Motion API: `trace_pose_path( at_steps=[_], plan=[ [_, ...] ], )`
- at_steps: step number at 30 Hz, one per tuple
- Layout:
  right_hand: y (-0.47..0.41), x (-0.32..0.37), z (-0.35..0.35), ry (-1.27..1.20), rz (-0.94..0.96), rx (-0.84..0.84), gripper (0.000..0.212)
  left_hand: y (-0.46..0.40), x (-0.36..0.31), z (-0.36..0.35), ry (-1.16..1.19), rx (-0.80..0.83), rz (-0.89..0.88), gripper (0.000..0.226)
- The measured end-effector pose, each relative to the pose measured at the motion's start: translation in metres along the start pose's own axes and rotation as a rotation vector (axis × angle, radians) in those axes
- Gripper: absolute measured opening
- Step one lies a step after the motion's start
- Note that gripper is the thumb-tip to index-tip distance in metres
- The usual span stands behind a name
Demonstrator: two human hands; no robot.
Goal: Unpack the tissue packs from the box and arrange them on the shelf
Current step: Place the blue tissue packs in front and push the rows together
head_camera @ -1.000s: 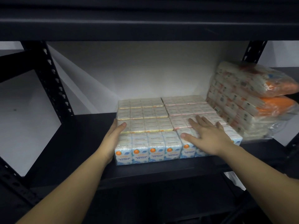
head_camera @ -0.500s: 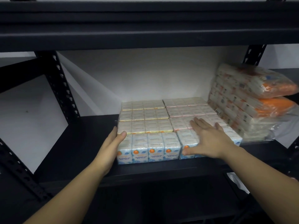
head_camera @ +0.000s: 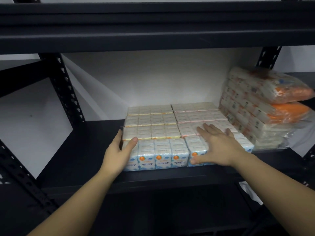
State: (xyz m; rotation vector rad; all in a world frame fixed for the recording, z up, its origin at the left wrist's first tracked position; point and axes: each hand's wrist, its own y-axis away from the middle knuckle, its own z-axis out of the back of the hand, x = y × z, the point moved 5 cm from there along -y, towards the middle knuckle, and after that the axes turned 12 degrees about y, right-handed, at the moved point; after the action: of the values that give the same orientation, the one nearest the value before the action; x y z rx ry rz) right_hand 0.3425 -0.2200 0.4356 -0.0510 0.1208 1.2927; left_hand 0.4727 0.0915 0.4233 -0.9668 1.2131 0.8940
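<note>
Several mini tissue packs lie in two columns on the black shelf (head_camera: 81, 150). The front left pack (head_camera: 162, 154), blue and white with orange dots, faces me. My left hand (head_camera: 119, 150) presses against its left end, thumb on top and fingers along the side. My right hand (head_camera: 216, 145) lies flat with straight fingers on top of the front right pack (head_camera: 194, 145), thumb down its front face. Packs with yellow edges (head_camera: 150, 123) and pink edges (head_camera: 197, 114) sit behind. The box is out of view.
A stack of larger tissue bundles in clear wrap with orange ends (head_camera: 265, 106) leans at the shelf's right. A black upper shelf (head_camera: 153, 31) hangs low overhead. Perforated uprights (head_camera: 66, 89) stand at the left and right. The shelf's left half is bare.
Both hands stay on the front packs. The left thumb has slid a little onto the pack's top. The camera has tilted slightly, so the shelf sits lower in view.
</note>
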Motion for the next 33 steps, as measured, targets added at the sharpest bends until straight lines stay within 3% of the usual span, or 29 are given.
trace_pose_path(
  at_steps=[2,6,9,14,26,33],
  plan=[
    [0.002,0.001,0.000,0.026,0.002,0.000,0.151,-0.003,-0.010,0.004,-0.293,0.051,-0.144,0.083],
    [0.004,-0.001,0.002,0.084,-0.007,0.001,0.149,-0.008,-0.015,-0.028,-0.949,0.338,-0.359,0.129],
    [0.003,-0.002,0.001,0.092,0.000,0.010,0.147,-0.009,-0.009,-0.053,-1.146,0.460,-0.330,0.125],
    [-0.002,-0.004,-0.001,0.063,0.017,-0.063,0.141,-0.020,-0.005,-0.056,-1.210,0.426,-0.343,0.109],
    [-0.034,-0.011,-0.006,0.149,0.014,-0.165,0.141,-0.041,0.007,-0.056,-1.221,0.357,-0.442,0.110],
    [-0.024,-0.007,-0.003,0.144,0.011,-0.113,0.140,-0.029,0.000,-0.055,-1.195,0.371,-0.418,0.110]
  ],
)
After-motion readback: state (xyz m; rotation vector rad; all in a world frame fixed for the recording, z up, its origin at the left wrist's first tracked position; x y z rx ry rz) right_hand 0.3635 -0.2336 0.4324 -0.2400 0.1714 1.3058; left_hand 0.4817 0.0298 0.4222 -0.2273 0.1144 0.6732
